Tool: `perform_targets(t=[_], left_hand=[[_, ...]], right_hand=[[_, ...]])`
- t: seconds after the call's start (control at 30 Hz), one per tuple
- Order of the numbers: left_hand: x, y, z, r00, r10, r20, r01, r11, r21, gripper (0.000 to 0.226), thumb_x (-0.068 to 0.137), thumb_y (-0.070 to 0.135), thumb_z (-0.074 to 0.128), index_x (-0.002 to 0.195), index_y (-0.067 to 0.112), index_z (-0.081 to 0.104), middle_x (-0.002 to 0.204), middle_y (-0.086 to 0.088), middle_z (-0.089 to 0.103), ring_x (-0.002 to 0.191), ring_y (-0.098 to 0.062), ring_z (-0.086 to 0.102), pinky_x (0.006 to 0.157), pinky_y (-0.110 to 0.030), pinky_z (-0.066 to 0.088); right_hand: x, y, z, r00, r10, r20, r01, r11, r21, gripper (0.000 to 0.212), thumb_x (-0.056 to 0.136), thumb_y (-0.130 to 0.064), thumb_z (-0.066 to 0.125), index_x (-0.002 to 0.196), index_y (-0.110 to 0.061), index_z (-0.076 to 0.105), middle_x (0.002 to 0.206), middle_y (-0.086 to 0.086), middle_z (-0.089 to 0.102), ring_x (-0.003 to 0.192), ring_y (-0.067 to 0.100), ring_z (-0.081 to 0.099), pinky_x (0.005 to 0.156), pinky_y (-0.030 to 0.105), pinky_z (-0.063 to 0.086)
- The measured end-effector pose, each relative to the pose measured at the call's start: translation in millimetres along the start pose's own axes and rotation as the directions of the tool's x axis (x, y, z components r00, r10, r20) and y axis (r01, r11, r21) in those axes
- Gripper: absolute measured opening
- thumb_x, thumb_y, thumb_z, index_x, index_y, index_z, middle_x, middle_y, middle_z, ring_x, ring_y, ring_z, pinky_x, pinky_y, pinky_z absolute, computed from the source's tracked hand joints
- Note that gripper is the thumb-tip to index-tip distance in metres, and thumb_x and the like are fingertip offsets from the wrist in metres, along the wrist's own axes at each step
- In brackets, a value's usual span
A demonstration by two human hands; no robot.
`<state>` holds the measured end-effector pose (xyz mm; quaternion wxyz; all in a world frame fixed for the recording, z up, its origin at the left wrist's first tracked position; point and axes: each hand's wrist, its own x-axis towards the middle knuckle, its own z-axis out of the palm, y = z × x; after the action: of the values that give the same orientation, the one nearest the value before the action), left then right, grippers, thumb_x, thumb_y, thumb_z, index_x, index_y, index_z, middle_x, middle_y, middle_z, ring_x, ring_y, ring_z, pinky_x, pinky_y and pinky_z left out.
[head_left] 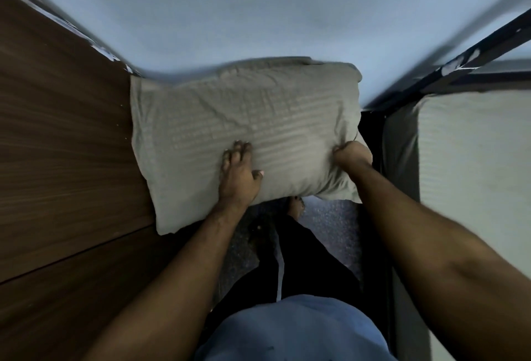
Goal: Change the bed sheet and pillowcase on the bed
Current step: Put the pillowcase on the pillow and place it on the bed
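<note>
Between wooden panel (57, 131) and bed (474, 174), head view: person standing, holding pillow (244, 131) in grey pillowcase at waist height above floor. Left hand (238, 171) lying on pillow face, fingers straight, pressing. Right hand (352, 154) clenching pillow's near right corner. Judged step: handling cased pillow, likely placing. Next move calling for carrying pillow right onto grey-sheeted mattress.

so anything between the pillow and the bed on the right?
Nothing visible. Both hands are on the pillow: left hand flat on it, right hand gripping its corner. The sheeted mattress lies right, across a dark gap.
</note>
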<state>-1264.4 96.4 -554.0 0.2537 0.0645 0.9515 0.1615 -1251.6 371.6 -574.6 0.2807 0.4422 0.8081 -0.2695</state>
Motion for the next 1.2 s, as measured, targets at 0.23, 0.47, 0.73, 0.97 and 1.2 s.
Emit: perform_targets(t=[0.23,0.47,0.73,0.97,1.2], left_hand=[[-52,27,4,0.908,0.418,0.031,-0.397,0.834,0.382,0.109,0.082,0.053,0.072,0.163,0.029,0.002,0.17,0.006,-0.007,0.157,-0.029,-0.002,0.123,-0.048,0.013],[-116,25,-7,0.903,0.249,-0.35,-0.208,0.967,0.149,0.128,0.063,0.053,0.083,0.163,0.023,0.009,0.169,-0.014,0.012,0.154,-0.035,0.019,0.114,-0.05,0.032],[-144,65,-55,0.595,0.482,-0.644,-0.556,0.825,0.104,0.051,0.074,0.02,0.052,0.121,0.02,0.071,0.092,-0.006,0.066,0.082,-0.033,0.061,0.069,-0.038,0.05],[-175,176,-78,0.514,0.452,-0.73,-0.692,0.721,-0.041,0.042,0.074,0.016,0.044,0.105,0.006,0.071,0.095,-0.015,0.069,0.091,-0.035,0.06,0.078,-0.041,0.048],[-244,322,-84,0.502,0.312,-0.807,-0.806,0.505,-0.307,0.032,0.084,0.021,0.041,0.101,0.01,0.067,0.082,-0.018,0.067,0.075,-0.033,0.061,0.065,-0.038,0.041]], right_hand=[[-84,-16,-50,0.977,-0.166,-0.135,0.189,0.964,0.185,0.051,0.097,-0.04,0.05,0.11,0.005,0.068,0.116,0.028,0.067,0.113,0.041,0.061,0.091,0.036,0.045],[-204,-28,-95,0.878,-0.375,-0.297,0.441,0.874,0.202,0.035,0.094,-0.04,0.051,0.076,-0.011,0.056,0.086,0.014,0.065,0.094,0.029,0.063,0.073,0.03,0.037],[-296,9,-163,0.634,-0.438,-0.637,0.668,0.726,0.166,0.037,0.09,-0.033,0.053,0.064,-0.012,0.038,0.059,0.008,0.048,0.062,0.021,0.049,0.061,0.039,0.038],[-334,79,-254,0.417,-0.389,-0.822,0.753,0.654,0.073,0.034,0.086,-0.03,0.051,0.061,-0.015,0.033,0.054,-0.003,0.038,0.056,0.017,0.041,0.058,0.038,0.033],[-361,183,-377,0.269,-0.382,-0.884,0.741,0.669,-0.063,0.041,0.099,-0.03,0.053,0.061,-0.017,0.05,0.053,-0.008,0.047,0.053,0.002,0.048,0.058,0.031,0.034]])
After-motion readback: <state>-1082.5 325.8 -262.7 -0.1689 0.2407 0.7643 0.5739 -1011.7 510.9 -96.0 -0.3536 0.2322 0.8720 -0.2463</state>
